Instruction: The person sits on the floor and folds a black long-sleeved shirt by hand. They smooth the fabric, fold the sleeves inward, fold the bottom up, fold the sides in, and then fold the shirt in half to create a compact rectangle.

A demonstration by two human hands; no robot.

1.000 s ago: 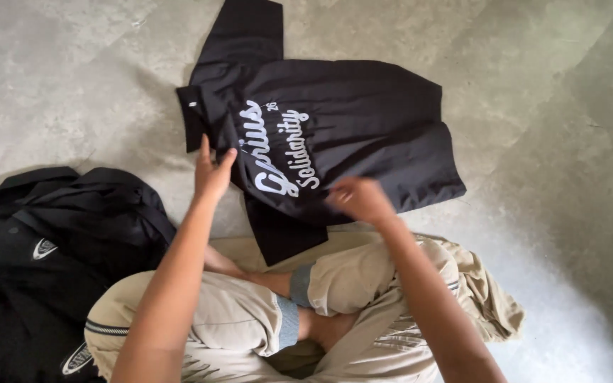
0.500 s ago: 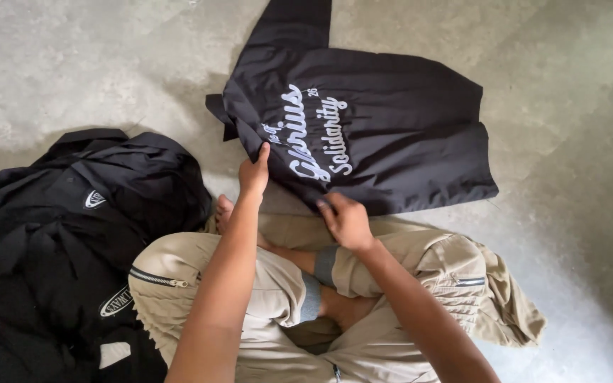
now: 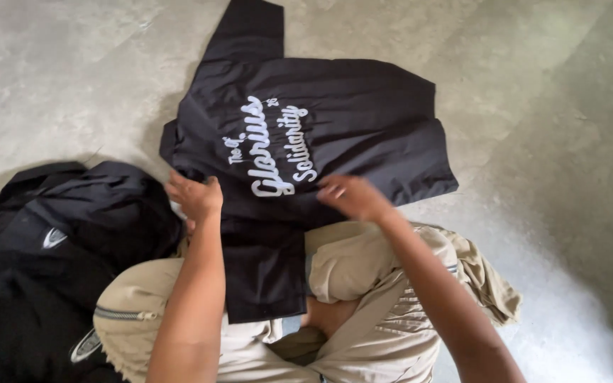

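- Black shirt (image 3: pixel 349 120) with white lettering lies spread on grey concrete floor (image 3: pixel 555 142), upper centre of frame.
- Left hand (image 3: pixel 196 197) grips its lower-left edge.
- Right hand (image 3: pixel 352 197) rests open, flat on it.
- Dark clothes pile (image 3: pixel 44 241) sits lower left.

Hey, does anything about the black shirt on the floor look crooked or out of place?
Somewhat. The black shirt lies skewed on the floor, one sleeve sticking out at the top, another part draped over the person's lap. The left hand and right hand rest on its near edge. No damage shows.

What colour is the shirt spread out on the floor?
The shirt is black with white script lettering on it, seen clearly in the head view.
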